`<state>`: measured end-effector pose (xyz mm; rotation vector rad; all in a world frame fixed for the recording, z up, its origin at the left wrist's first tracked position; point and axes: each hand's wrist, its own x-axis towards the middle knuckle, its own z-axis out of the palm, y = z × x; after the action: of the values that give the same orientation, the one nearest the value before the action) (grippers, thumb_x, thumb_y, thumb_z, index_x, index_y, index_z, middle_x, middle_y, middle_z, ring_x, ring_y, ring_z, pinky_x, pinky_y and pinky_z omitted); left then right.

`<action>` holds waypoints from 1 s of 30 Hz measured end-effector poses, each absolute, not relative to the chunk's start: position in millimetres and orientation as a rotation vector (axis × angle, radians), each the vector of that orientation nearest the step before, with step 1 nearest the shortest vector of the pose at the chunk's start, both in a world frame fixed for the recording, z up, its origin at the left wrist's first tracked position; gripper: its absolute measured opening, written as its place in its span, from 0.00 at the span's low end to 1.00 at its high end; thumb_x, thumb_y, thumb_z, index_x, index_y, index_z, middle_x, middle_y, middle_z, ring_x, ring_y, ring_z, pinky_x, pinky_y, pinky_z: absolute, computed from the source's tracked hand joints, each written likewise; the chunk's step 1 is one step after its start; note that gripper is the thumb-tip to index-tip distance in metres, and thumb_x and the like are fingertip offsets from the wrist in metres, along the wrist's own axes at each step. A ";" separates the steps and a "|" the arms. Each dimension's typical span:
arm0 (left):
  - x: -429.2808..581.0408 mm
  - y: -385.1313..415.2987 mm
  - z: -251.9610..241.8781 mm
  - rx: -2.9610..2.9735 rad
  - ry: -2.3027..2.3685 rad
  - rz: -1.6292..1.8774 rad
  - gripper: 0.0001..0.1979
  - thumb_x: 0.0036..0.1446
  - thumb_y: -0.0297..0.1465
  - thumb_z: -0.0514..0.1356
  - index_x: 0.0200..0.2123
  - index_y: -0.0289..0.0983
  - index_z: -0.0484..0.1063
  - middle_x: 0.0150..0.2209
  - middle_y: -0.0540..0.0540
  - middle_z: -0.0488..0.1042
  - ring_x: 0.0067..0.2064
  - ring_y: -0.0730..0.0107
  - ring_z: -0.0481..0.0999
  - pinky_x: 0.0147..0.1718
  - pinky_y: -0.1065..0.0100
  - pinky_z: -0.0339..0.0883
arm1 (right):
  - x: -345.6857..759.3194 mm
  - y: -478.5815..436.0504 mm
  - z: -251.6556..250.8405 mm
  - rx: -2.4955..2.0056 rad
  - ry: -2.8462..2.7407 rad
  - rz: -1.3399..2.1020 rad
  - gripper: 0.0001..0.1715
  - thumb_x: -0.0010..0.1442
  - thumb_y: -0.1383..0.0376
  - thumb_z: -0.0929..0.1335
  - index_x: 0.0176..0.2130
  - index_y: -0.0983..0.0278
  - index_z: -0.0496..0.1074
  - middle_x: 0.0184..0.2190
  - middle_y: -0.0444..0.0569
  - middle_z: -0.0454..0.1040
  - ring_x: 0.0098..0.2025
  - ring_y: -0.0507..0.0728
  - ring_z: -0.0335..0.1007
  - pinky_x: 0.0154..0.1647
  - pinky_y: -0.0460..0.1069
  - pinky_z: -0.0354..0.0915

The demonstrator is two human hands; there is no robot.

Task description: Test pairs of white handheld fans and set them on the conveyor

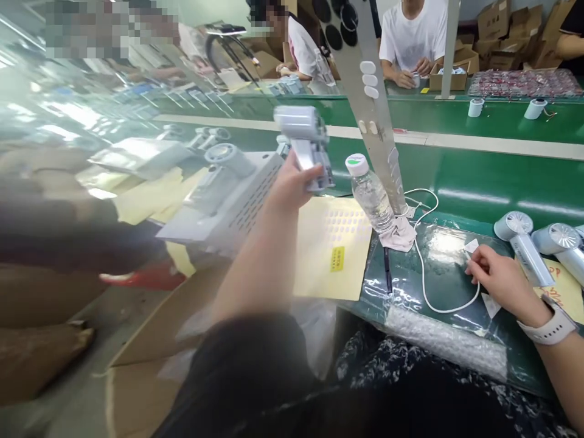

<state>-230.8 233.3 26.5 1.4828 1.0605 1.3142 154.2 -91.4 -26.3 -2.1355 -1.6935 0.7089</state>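
Our left hand (pixel 292 185) is closed around the handle of a small white handheld fan (pixel 306 143), lifted above the desk and slightly blurred. Our right hand (pixel 502 280), with a white watch (pixel 550 325) on its wrist, is half-curled and grips nothing we can make out. Its fingertips (pixel 471 260) rest on a clear plastic bag (pixel 444 255), just beside a looping white cable (pixel 426 271).

Around the right hand, two more handheld fans (pixel 517 240) lie at 2 o'clock, and bubble wrap (pixel 449 344) lies at 8 o'clock. A black pen (pixel 387 271) sits at the bag's left edge.

From the left hand, a water bottle (pixel 371 194) stands at 3 o'clock on a pale cloth (pixel 398 234), beside a metal upright (pixel 378 103). A yellow sheet (pixel 331 249) lies at 5 o'clock on the green desk (pixel 502 188). Far off at 1 o'clock, across the desk, a co-worker in a white T-shirt (pixel 413 36) handles something small beside a cardboard box (pixel 449 76).
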 end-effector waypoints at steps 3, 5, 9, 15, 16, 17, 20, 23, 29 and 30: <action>-275.6 201.4 47.6 1.534 0.966 1.496 0.30 0.48 0.56 0.81 0.51 0.55 0.80 0.43 0.59 0.88 0.59 0.50 0.83 0.71 0.29 0.76 | 148.2 -96.1 -24.2 -1.777 -1.367 1.109 0.13 0.70 0.50 0.71 0.40 0.56 0.71 0.32 0.48 0.87 0.32 0.62 0.86 0.42 0.55 0.76; -283.0 175.2 59.3 1.551 0.900 1.591 0.35 0.44 0.62 0.82 0.52 0.59 0.80 0.45 0.63 0.89 0.65 0.44 0.81 0.72 0.28 0.76 | 146.2 -97.1 -21.3 -1.648 -1.238 1.230 0.25 0.62 0.43 0.75 0.49 0.57 0.76 0.30 0.46 0.86 0.29 0.61 0.83 0.40 0.56 0.77; -233.7 111.1 77.5 1.489 0.822 1.610 0.41 0.48 0.74 0.74 0.55 0.56 0.83 0.54 0.54 0.90 0.74 0.38 0.78 0.71 0.34 0.79 | 149.3 -94.8 -16.4 -1.567 -1.184 1.312 0.41 0.56 0.33 0.79 0.52 0.62 0.82 0.26 0.45 0.82 0.26 0.60 0.78 0.37 0.57 0.76; -72.1 26.1 76.5 0.949 0.585 1.294 0.49 0.65 0.77 0.58 0.68 0.46 0.80 0.60 0.40 0.88 0.75 0.41 0.81 0.63 0.49 0.85 | 157.1 -91.3 -12.9 -1.508 -1.364 1.249 0.47 0.56 0.19 0.77 0.31 0.59 0.81 0.23 0.48 0.78 0.28 0.58 0.75 0.36 0.55 0.74; -49.0 20.5 70.4 0.850 0.505 1.220 0.47 0.67 0.76 0.57 0.65 0.45 0.81 0.61 0.39 0.88 0.74 0.41 0.83 0.63 0.48 0.85 | 157.2 -90.5 -11.7 -1.503 -1.368 1.220 0.49 0.54 0.18 0.76 0.29 0.59 0.80 0.23 0.48 0.78 0.29 0.59 0.76 0.37 0.55 0.74; -29.4 17.9 62.7 0.761 0.435 1.152 0.45 0.69 0.75 0.56 0.62 0.42 0.82 0.60 0.38 0.88 0.73 0.40 0.83 0.64 0.46 0.84 | 157.0 -89.8 -10.3 -1.500 -1.351 1.194 0.50 0.52 0.16 0.77 0.28 0.59 0.79 0.24 0.49 0.78 0.30 0.59 0.76 0.38 0.55 0.74; 6.4 23.3 34.1 0.558 0.370 1.065 0.43 0.68 0.74 0.60 0.52 0.39 0.84 0.56 0.38 0.90 0.69 0.44 0.87 0.64 0.49 0.84 | 154.2 -89.6 -6.1 -1.469 -1.231 1.149 0.50 0.45 0.16 0.80 0.29 0.58 0.79 0.25 0.48 0.79 0.30 0.58 0.76 0.36 0.55 0.76; 15.5 33.7 7.9 0.520 0.370 1.053 0.41 0.63 0.75 0.65 0.42 0.39 0.82 0.53 0.38 0.90 0.66 0.48 0.89 0.62 0.54 0.83 | 148.4 -93.6 -4.6 -1.418 -1.158 1.136 0.48 0.46 0.19 0.82 0.31 0.58 0.81 0.24 0.46 0.78 0.28 0.57 0.75 0.33 0.54 0.76; 15.2 32.0 -1.7 0.538 0.325 0.973 0.45 0.58 0.78 0.64 0.31 0.39 0.75 0.53 0.38 0.89 0.65 0.51 0.88 0.55 0.59 0.81 | 134.9 -102.2 -13.0 -1.355 -1.172 1.131 0.46 0.52 0.22 0.82 0.37 0.59 0.85 0.22 0.44 0.76 0.25 0.56 0.73 0.29 0.52 0.72; 15.7 30.2 0.5 0.529 0.318 0.952 0.45 0.58 0.79 0.63 0.30 0.39 0.74 0.53 0.38 0.89 0.66 0.50 0.88 0.56 0.58 0.82 | 133.8 -103.0 -14.5 -1.355 -1.186 1.116 0.45 0.53 0.22 0.82 0.37 0.60 0.85 0.22 0.44 0.76 0.25 0.55 0.73 0.29 0.52 0.72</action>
<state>15.7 30.2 0.5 0.5288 0.3176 0.9523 133.8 -103.0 -14.5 -1.3546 -1.1857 1.1159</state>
